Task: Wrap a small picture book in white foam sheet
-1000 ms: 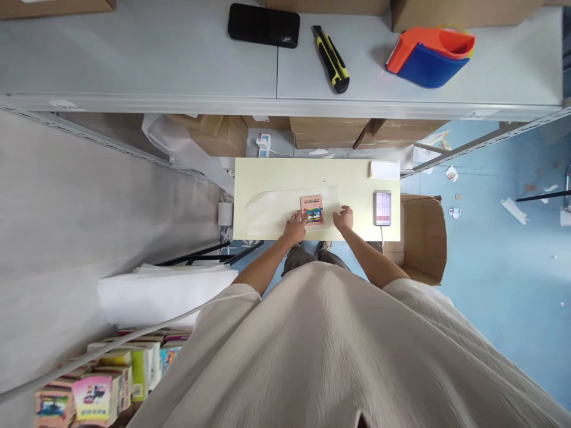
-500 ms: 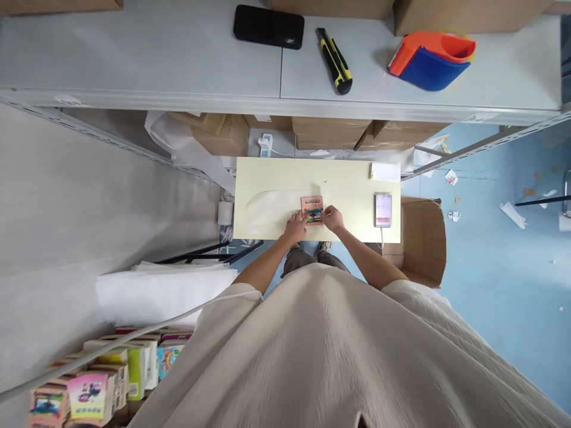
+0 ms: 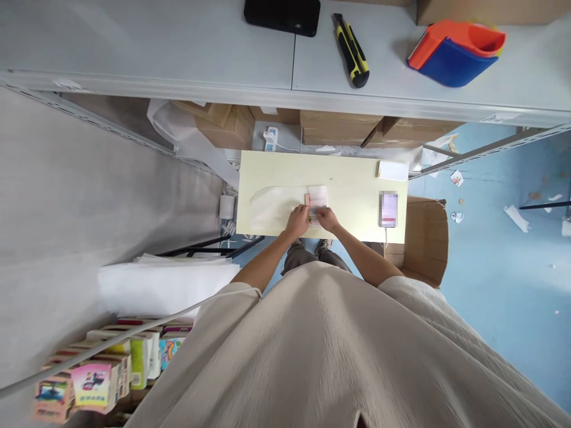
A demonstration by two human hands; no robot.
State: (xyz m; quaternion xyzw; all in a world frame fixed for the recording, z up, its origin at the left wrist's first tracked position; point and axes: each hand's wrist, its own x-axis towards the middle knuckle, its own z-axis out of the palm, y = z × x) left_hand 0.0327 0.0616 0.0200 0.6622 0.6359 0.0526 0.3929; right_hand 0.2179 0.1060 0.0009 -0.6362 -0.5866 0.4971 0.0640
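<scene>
A small pink book [image 3: 307, 200] lies on a white paper sheet [image 3: 276, 205] spread over the pale yellow table. A whitish flap [image 3: 318, 195], apparently part of the sheet, covers most of the book, so only a pink strip and a bit of coloured cover show at its left. My left hand [image 3: 298, 222] holds the book's left side, fingers close together. On the right, my right hand [image 3: 328, 219] is closed on the flap near the book's lower right; its fingertips are partly hidden.
A phone-like device [image 3: 388, 209] with a cable and a white box [image 3: 392, 170] sit on the table's right. Beyond stands a grey shelf with a utility knife [image 3: 352, 52], black phone [image 3: 282, 15] and tape dispenser [image 3: 457, 53]. An open carton [image 3: 426, 241] stands right; books [image 3: 91, 386] lie lower left.
The whitish flap has come over the book from the right, covering its picture. My right hand has moved slightly left over the book, and the whole view has shifted a little.
</scene>
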